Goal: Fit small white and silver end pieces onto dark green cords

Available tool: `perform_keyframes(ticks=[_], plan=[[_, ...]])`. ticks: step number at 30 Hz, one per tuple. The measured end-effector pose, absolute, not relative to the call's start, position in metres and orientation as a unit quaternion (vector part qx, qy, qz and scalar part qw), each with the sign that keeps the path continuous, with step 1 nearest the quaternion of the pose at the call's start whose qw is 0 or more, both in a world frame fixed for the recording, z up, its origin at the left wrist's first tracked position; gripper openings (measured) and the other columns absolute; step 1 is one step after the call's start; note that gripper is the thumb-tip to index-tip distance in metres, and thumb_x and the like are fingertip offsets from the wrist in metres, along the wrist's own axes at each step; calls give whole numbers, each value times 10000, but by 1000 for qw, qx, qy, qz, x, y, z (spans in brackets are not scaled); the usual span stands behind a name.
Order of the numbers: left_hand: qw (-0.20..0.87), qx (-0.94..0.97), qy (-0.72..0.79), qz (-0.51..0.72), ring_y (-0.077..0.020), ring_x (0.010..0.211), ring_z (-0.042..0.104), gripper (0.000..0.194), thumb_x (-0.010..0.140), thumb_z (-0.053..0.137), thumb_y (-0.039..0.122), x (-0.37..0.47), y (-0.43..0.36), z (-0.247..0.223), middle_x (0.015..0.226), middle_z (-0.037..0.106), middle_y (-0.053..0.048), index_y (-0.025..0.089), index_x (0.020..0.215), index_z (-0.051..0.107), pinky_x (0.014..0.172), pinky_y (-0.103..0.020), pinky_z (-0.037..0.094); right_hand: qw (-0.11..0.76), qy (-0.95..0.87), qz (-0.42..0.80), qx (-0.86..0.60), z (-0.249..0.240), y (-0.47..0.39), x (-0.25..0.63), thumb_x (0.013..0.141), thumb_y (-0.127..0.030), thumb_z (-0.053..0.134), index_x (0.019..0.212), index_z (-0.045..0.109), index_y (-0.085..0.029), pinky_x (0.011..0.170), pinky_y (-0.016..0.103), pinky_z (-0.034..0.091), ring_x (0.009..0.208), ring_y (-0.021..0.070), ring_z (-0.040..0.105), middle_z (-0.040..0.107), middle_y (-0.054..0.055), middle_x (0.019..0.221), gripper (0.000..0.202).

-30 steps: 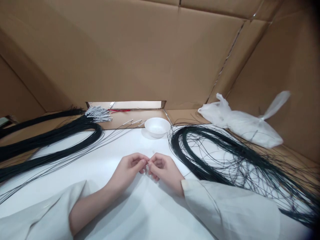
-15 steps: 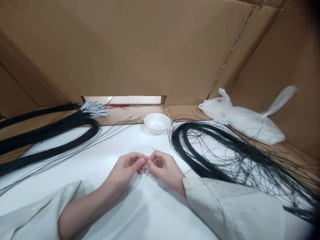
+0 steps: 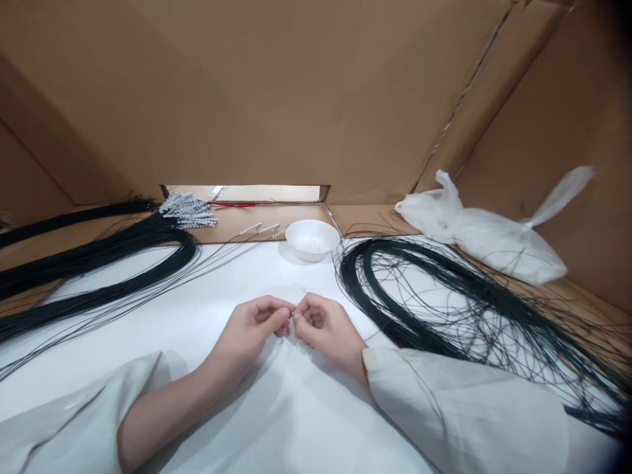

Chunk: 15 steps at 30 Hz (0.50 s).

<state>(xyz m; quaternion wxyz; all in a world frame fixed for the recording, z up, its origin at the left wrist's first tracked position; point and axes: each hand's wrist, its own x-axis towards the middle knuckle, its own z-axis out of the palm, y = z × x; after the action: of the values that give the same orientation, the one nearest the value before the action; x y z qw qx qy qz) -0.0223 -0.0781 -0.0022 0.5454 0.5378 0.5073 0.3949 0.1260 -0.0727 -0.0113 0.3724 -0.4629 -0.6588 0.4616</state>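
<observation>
My left hand and my right hand meet fingertip to fingertip above the white tabletop. Thumb and forefinger are pinched together on each. Between the tips shows a tiny dark speck, too small and too covered by the fingers to name. Just beyond the hands stands a white bowl; what lies in it is hard to make out. Left of the bowl, a few thin dark wires end in white beaded tips.
A looped bundle of dark wire lies at left, with a cluster of white beaded ends behind it. At right spreads a tangled coil of dark green wire. White plastic bags rest by the cardboard wall, which has a slot.
Both hands keep their fingertip-to-fingertip pinch, with only a slight shift of the fingers. The whole view has moved a little; the objects around stay where they were.
</observation>
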Motion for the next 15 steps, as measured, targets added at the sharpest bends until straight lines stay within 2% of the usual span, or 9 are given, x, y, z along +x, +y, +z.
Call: perform_keyframes(ticks=[4,7,15], plan=[[555,505,515,413,-117,586,512,203,717,613,289,-21,-78,-2,656,592,-7,136,849,608,589,-227,390,372,-655,462,-469,-9,-73,125,727,-187,494,639,468,-166,479,191,340,497,77,453,518,-21,550,94],[563,505,507,414,-106,564,507,173,724,610,286,-20,-77,-2,614,574,5,131,801,600,570,-216,389,372,-654,461,-471,-9,-73,125,731,-186,484,639,473,-165,476,192,335,503,79,455,522,-16,561,94],[571,517,497,401,-113,597,520,184,734,599,276,-22,-76,-3,637,604,-15,119,823,633,601,-222,406,371,-647,464,-478,-10,-74,125,735,-202,483,648,482,-162,460,190,322,502,81,457,530,-11,563,96]])
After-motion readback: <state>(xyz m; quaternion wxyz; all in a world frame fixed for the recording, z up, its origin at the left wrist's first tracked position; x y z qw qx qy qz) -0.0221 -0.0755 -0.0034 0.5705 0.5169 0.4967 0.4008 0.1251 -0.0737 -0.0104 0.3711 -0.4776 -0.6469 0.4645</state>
